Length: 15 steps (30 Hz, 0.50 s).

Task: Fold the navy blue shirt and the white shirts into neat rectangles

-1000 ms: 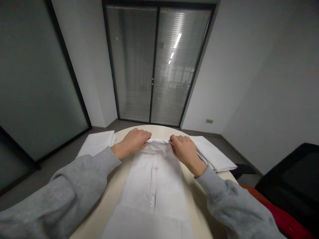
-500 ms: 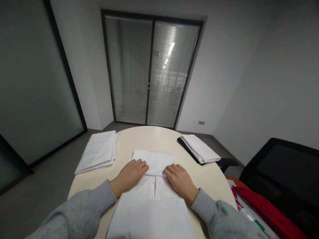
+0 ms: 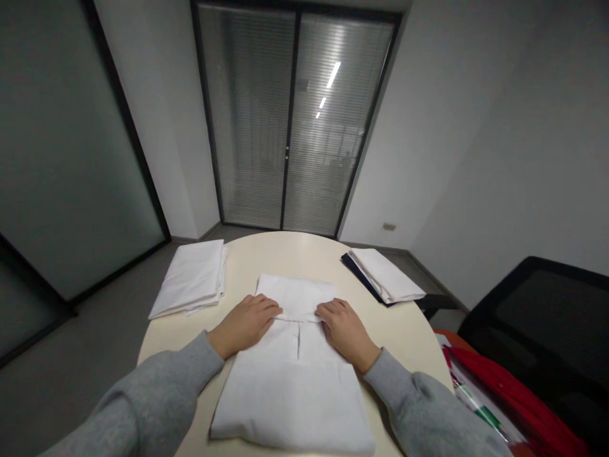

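A white buttoned shirt (image 3: 295, 381) lies partly folded on the round cream table (image 3: 290, 254), its collar end turned back toward me over the body. My left hand (image 3: 247, 324) rests on the left side of the folded edge, fingers curled over the cloth. My right hand (image 3: 342, 330) presses on the right side of the same edge, fingers bent onto the fabric. Both sleeves are grey.
A stack of folded white cloth (image 3: 190, 279) lies at the table's far left. Another folded white piece on a dark item (image 3: 385, 274) sits at the far right. A black chair (image 3: 537, 317) and red items (image 3: 504, 393) stand to the right. Glass doors with blinds (image 3: 290, 120) are behind.
Both hands carried the shirt's far end toward me, folding it over the body, and now rest on the fold. The view shifted, showing more of the table.
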Available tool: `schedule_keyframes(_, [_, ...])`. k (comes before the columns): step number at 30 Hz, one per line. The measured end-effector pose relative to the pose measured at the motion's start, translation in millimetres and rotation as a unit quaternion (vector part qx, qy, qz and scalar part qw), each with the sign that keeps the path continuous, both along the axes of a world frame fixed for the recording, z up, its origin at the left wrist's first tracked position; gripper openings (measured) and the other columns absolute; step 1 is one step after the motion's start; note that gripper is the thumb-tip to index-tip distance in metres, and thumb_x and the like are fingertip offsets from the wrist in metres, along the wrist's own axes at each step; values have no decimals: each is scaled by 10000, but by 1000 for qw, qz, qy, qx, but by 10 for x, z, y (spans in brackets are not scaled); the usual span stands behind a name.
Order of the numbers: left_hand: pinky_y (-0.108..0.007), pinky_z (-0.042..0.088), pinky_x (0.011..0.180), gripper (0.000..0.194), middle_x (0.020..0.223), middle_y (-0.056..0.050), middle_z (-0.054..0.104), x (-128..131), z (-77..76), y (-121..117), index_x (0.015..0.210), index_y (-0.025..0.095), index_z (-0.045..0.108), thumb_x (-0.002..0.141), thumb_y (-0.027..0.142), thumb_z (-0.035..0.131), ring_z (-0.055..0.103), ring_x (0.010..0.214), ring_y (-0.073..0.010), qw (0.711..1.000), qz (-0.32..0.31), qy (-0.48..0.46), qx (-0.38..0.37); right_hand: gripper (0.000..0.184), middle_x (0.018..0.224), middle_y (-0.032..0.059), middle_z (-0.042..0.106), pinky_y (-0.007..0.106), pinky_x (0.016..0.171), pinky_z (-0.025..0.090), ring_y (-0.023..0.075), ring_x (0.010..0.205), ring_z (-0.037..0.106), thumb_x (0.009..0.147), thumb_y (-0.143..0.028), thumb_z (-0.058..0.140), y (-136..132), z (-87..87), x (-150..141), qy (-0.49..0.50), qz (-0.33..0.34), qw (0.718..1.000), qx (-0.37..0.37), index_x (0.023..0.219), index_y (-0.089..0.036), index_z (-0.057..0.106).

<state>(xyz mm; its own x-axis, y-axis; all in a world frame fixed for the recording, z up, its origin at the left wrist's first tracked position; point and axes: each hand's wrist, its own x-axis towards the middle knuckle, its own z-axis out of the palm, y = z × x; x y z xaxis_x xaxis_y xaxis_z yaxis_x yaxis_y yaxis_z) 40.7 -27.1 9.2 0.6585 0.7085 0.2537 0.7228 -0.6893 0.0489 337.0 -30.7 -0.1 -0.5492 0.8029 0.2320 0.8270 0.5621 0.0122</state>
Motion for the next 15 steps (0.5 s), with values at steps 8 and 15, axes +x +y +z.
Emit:
schedule_keyframes(8, [-378, 551, 984, 578, 1241, -93, 733, -469, 117, -969, 1539, 225, 466, 1037, 511, 447, 707, 1080, -235, 906, 220, -278, -233, 440, 1252, 114, 703, 448, 1019, 499, 275, 1141, 649, 1011, -460, 518, -719, 198, 319, 243, -117, 960, -81, 1374, -226, 603])
schedule_keyframes(15, [-356, 579, 998, 773, 1232, -81, 725, -392, -330, -1609, 1583, 264, 412, 876, 400, 694, 712, 1086, -234, 883, 218, -350, -223, 575, 1052, 43, 720, 340, 853, 555, 206, 882, 694, 857, -346, 692, -1403, 34, 229, 383, -130, 874, -269, 1414, -271, 567])
